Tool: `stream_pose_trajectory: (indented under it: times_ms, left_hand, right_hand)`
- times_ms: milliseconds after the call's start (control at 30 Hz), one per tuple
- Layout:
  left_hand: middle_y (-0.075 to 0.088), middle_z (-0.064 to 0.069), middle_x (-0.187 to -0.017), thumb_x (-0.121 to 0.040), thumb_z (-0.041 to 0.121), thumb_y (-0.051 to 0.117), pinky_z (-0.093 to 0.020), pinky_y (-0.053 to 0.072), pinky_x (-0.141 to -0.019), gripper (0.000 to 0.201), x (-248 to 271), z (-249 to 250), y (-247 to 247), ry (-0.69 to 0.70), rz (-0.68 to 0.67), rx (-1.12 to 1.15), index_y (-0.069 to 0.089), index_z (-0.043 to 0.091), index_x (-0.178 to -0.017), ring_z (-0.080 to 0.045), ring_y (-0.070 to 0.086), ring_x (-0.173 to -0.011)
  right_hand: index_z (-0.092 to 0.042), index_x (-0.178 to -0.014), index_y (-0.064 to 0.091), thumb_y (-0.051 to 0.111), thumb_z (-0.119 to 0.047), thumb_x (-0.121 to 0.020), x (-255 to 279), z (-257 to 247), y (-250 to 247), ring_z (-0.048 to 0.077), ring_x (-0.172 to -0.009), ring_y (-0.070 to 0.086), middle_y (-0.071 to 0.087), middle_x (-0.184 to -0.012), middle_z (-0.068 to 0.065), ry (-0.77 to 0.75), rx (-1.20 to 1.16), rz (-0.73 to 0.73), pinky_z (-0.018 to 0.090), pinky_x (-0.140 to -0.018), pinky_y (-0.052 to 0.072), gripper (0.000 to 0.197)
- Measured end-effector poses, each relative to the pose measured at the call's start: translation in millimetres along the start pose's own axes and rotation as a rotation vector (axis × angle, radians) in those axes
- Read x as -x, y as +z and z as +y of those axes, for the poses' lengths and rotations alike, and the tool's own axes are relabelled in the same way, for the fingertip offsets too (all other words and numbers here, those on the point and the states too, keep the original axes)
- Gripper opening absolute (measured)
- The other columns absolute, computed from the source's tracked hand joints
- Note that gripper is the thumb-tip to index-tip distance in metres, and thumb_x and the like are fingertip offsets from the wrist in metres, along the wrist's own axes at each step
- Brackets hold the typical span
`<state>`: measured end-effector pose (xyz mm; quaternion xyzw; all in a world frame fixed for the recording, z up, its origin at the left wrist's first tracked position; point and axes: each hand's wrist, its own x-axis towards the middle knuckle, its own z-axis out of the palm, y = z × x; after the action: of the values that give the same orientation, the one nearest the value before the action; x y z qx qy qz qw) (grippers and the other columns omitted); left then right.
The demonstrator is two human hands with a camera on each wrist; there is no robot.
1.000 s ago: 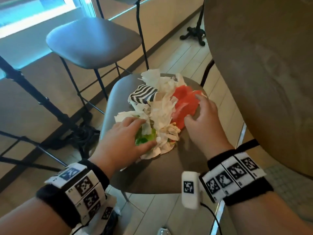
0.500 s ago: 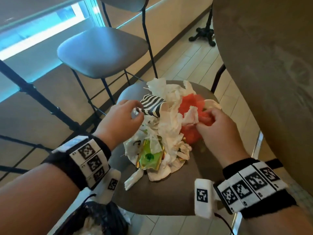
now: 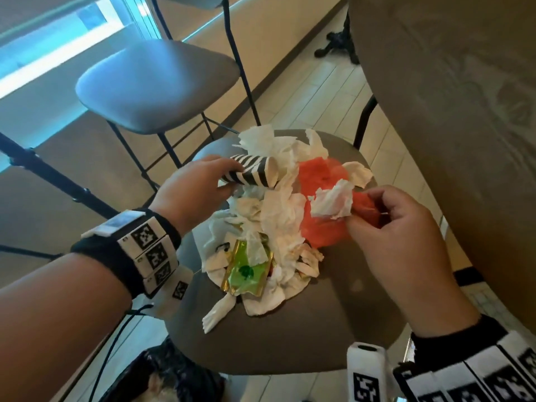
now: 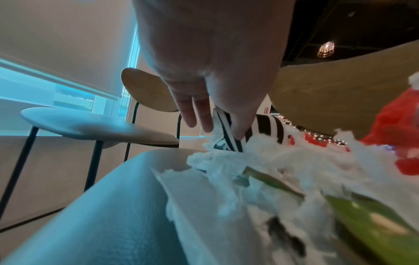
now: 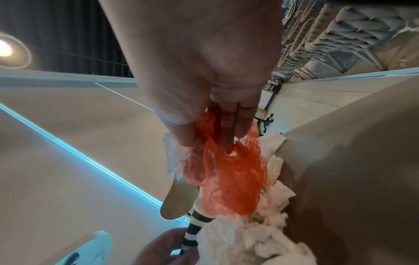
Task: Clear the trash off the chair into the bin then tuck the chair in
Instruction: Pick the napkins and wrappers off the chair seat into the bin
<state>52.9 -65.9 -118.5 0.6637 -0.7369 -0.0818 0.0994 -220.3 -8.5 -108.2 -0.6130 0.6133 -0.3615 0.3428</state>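
A heap of trash lies on the grey chair seat (image 3: 333, 329): crumpled white tissues (image 3: 278, 216), a green and gold wrapper (image 3: 248, 272), a red plastic bag (image 3: 322, 227) and a black-and-white striped paper cup (image 3: 255, 172). My left hand (image 3: 200, 187) grips the striped cup (image 4: 260, 130) at the heap's far left. My right hand (image 3: 385, 221) pinches the red bag (image 5: 229, 172) together with a scrap of tissue (image 3: 333, 203) and holds them lifted above the seat. In the right wrist view the striped cup (image 5: 195, 227) and my left hand (image 5: 163, 249) show below the bag.
A black bin bag (image 3: 162, 375) gapes on the floor below the seat's near left edge. Another grey chair (image 3: 153, 85) stands behind to the left. The round wooden table (image 3: 452, 111) overhangs on the right, close to my right hand. Black stand legs (image 3: 43, 172) cross at left.
My left hand left the green wrapper and took hold of the striped cup. My right hand closed on the red bag and raised it with a tissue scrap.
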Motion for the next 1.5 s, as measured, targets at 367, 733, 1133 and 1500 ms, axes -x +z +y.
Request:
stream_pose_trajectory:
  times_ms: [367, 733, 1133, 1500]
  left_hand:
    - [0.056, 0.016, -0.113, -0.09, 0.031, 0.064, -0.014, 0.042, -0.083, 0.036, 102, -6, -59, -0.078, 0.136, 0.218, 0.061, 0.029, -0.126, -0.002, 0.056, -0.092]
    - [0.057, 0.026, -0.095, -0.087, 0.031, 0.066, -0.022, 0.047, -0.078, 0.029, 296, -100, -25, -0.564, 0.286, 0.404, 0.061, 0.039, -0.114, 0.004, 0.058, -0.089]
    - [0.064, 0.016, -0.088, -0.09, 0.025, 0.066, -0.003, 0.038, -0.058, 0.02, 504, -196, 93, -1.198, 0.26, 0.561, 0.064, 0.028, -0.11, 0.012, 0.057, -0.069]
    - [0.07, 0.0, -0.109, -0.088, 0.031, 0.065, -0.027, 0.044, -0.083, 0.034, 575, -217, 239, -1.391, 0.079, 0.612, 0.065, 0.02, -0.121, -0.018, 0.065, -0.101]
  right_hand:
    - [-0.044, -0.086, 0.058, 0.064, -0.061, -0.068, 20, -63, 3, -0.007, -0.083, 0.063, 0.063, -0.082, -0.035, -0.157, -0.085, 0.032, 0.014, -0.066, 0.051, 0.026]
    - [-0.022, -0.081, 0.068, 0.075, -0.017, -0.082, 96, -122, 133, 0.008, -0.065, 0.066, 0.072, -0.083, 0.002, -0.268, -0.225, -0.371, 0.017, -0.059, 0.054, 0.009]
    - [-0.011, -0.089, 0.069, 0.073, -0.019, -0.082, 222, -67, 363, 0.02, -0.073, 0.066, 0.07, -0.08, 0.009, -0.218, 0.017, -0.834, 0.041, -0.073, 0.056, 0.011]
    - [-0.019, -0.091, 0.067, 0.064, -0.021, -0.085, 302, 75, 487, 0.019, -0.087, 0.066, 0.071, -0.091, 0.0, -0.03, 0.404, -1.058, 0.034, -0.076, 0.056, 0.006]
